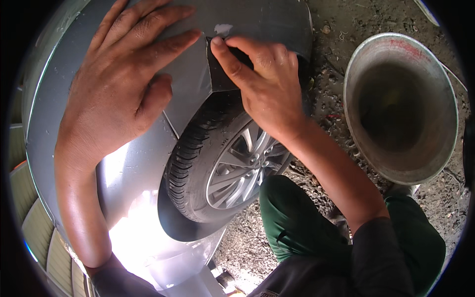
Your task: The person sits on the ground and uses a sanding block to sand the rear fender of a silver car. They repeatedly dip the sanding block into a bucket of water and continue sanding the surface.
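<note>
A grey car's bodywork (183, 54) curves around the wheel arch. On the painted panel above the wheel rests my left hand (123, 64), its fingers stretched out and holding nothing. To the right, my right hand (267, 79) grips a thin dark sheet (220, 74) that looks like sandpaper, at the panel by the arch's edge. The hand hides much of the sheet. Just above it, a pale bare patch (223, 29) shows in the grey paint.
A black tyre (190, 173) with a silver alloy wheel (245, 166) sits under the arch. At the right, a grey metal bucket (351, 89) stands on rough, dirty ground (326, 64). My bent knee in green trousers (297, 218) is close to the wheel.
</note>
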Demonstrator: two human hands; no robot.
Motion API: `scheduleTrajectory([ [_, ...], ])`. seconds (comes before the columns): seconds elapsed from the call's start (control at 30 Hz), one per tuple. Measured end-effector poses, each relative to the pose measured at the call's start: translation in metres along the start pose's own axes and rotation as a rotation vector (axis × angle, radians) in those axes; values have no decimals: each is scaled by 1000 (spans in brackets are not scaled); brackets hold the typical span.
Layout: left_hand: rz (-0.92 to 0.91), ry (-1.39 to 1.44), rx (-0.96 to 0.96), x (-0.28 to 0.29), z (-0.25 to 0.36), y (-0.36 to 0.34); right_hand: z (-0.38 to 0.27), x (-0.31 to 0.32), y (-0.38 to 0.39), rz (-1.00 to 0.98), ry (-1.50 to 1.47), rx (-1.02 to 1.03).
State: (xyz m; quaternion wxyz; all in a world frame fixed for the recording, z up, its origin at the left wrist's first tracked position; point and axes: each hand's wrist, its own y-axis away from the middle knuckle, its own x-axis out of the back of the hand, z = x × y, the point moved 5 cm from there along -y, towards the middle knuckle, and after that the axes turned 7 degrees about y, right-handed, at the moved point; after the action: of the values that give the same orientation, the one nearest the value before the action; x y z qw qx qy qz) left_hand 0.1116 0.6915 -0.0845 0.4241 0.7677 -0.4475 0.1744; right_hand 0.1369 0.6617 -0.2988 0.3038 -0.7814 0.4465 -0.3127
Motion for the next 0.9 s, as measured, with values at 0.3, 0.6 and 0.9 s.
scheduleTrajectory([
  [0.3,5,1,-10,0,-1,1,8,-1,15,-59,-49,11],
  [0.6,-5,-2,14,0,0,0,25,-8,12,-35,-72,-46],
  [0.9,-4,-6,-3,-1,-2,2,5,-4,15,-24,-90,-133],
])
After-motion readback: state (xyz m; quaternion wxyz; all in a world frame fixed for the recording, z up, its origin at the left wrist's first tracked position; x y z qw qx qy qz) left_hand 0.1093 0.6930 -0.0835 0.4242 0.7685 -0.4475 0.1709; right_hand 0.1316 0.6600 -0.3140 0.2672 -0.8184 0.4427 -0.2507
